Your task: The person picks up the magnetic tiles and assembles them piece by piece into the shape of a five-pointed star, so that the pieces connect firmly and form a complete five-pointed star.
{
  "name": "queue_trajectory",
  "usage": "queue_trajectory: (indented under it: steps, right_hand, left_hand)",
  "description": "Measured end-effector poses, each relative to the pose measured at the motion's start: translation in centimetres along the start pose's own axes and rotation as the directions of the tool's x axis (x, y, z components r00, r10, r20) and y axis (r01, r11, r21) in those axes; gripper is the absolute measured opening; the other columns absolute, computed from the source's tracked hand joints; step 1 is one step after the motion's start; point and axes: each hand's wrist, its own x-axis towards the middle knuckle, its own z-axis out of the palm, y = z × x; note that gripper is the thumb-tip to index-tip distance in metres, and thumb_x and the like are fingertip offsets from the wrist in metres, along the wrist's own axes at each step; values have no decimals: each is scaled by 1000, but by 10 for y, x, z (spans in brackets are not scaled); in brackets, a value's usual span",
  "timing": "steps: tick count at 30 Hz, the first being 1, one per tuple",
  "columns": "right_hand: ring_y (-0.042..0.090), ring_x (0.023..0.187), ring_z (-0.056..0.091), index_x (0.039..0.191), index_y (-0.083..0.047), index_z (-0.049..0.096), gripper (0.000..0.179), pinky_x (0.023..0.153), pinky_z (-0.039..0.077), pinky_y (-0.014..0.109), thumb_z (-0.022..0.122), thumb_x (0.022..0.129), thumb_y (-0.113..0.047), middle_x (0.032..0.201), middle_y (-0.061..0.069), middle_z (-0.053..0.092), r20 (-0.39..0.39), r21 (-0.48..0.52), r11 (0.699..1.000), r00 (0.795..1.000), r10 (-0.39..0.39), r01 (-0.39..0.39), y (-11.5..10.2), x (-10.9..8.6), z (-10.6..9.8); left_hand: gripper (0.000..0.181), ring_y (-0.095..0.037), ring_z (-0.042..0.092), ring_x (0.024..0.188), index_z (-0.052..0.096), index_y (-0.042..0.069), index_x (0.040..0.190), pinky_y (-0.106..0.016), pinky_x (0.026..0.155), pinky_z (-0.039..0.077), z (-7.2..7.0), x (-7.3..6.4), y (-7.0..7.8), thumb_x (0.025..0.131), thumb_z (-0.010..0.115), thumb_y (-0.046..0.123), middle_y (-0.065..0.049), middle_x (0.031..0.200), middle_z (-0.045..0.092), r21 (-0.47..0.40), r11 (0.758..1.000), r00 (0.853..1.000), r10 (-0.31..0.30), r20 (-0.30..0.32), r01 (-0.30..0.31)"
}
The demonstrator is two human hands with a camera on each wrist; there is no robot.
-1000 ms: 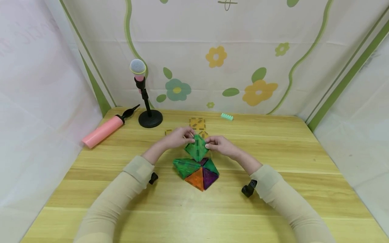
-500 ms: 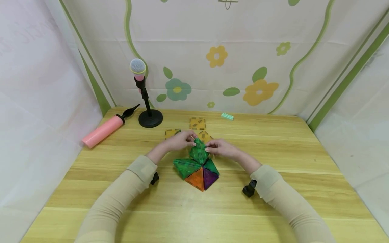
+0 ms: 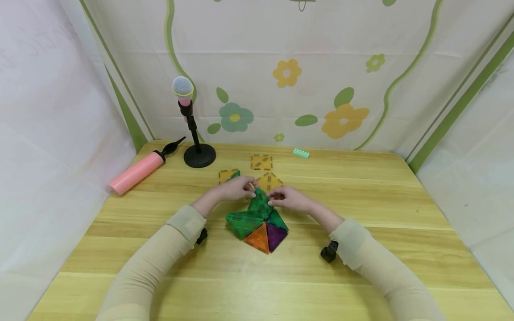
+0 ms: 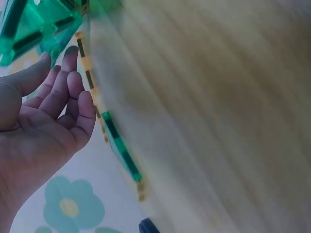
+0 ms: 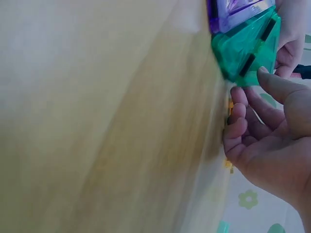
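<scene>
Raised green piece (image 3: 260, 204): stands tilted at the rear of a tile cluster, near the middle of the worktop (image 3: 241, 290); comes down at its lower end to the neighbouring tiles. Number of tiles within it: not discernible.

Left hand (image 3: 234, 188): reaches in from the left; pinches the upper left part of the raised green piece between thumb and fingertips, in a narrow grip with the other fingers bent. Right hand (image 3: 294, 199): pinches the right side of the same piece, thumb against its face, likewise narrow, with loosely bent outer fingers.

Tile cluster, by position: large green piece (image 3: 242, 223) at left; orange triangle (image 3: 258, 238) at front; purple triangle (image 3: 276, 236) beside it, to the right; small green triangle (image 3: 278, 220) behind the purple one.

Beyond the hands: yellow square (image 3: 262, 162) lying flat; second yellow tile (image 3: 270, 181) nearer, partly hidden; third yellow tile (image 3: 225, 175) to the left, with a green tile (image 3: 236, 174) over part of it.

Rear of the worktop: pale green block (image 3: 301, 153) at right; microphone (image 3: 182, 87) upright on a black stand (image 3: 198, 156) at left, near a pink pump (image 3: 136, 173).
</scene>
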Motion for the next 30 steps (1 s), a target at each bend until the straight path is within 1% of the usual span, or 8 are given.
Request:
queue_trajectory:
  steps: [4,6,8,14,18,21,25,30]
  right_hand:
    - [14,90,60,126,-10,58,37,76,50,29,62,93,-26,106,3,63,-31,-30,999,999,-27,26,-4,-4,-1]
    - [14,88,59,127,-10,57,40,76,50,29,64,91,-28,106,3,62,-46,-50,998,998,-50,47,-8,-8,-1]
    - [15,89,59,128,-8,55,45,77,50,31,65,90,-29,108,5,61,-62,-77,995,996,-71,66,-12,-12,0]
    - [21,99,56,138,-9,46,67,79,49,34,68,85,-43,122,9,56,-118,-205,976,988,-104,78,-26,-29,9]
    - [25,107,54,142,-9,39,80,85,49,38,70,81,-50,130,13,48,-125,-194,978,987,-97,72,-34,-41,20]
    - [27,112,51,143,-8,37,86,91,47,42,72,78,-51,134,14,43,-132,-183,981,987,-88,63,-37,-46,29]
    - [26,120,46,143,-9,36,88,99,42,44,74,76,-52,137,13,40,-146,-233,971,986,-84,49,-38,-47,37]
    - [26,124,45,144,-11,35,86,101,41,43,73,77,-50,138,12,39,-151,-279,960,985,-83,38,-37,-48,41]
  left_hand:
    - [27,-23,63,94,56,3,120,-35,79,51,-10,-4,-4,95,58,11,-10,104,66,25,998,996,65,-60,-64]
    - [30,-24,61,95,56,0,121,-36,82,50,-17,-8,-7,94,59,11,-11,105,64,53,994,990,98,-98,-93]
    - [33,-25,59,98,55,-1,123,-38,85,48,-26,-12,-10,92,61,12,-13,109,63,88,991,985,111,-134,-100]
    - [43,-35,49,116,52,1,129,-48,98,40,-48,-22,-23,90,65,14,-18,129,54,148,988,968,85,-238,-50]
    - [51,-35,44,122,49,4,135,-48,101,38,-56,-25,-34,89,67,17,-14,135,50,182,983,950,45,-308,12]
    - [56,-35,40,124,45,5,138,-50,102,34,-58,-25,-43,89,67,20,-14,137,47,194,980,946,16,-324,50]
    - [61,-36,37,124,42,4,140,-57,104,27,-59,-22,-54,88,69,23,-15,139,45,215,973,945,-8,-326,83]
    - [66,-39,34,127,42,5,141,-62,106,21,-56,-15,-69,87,69,30,-18,141,43,276,953,963,-49,-267,125]
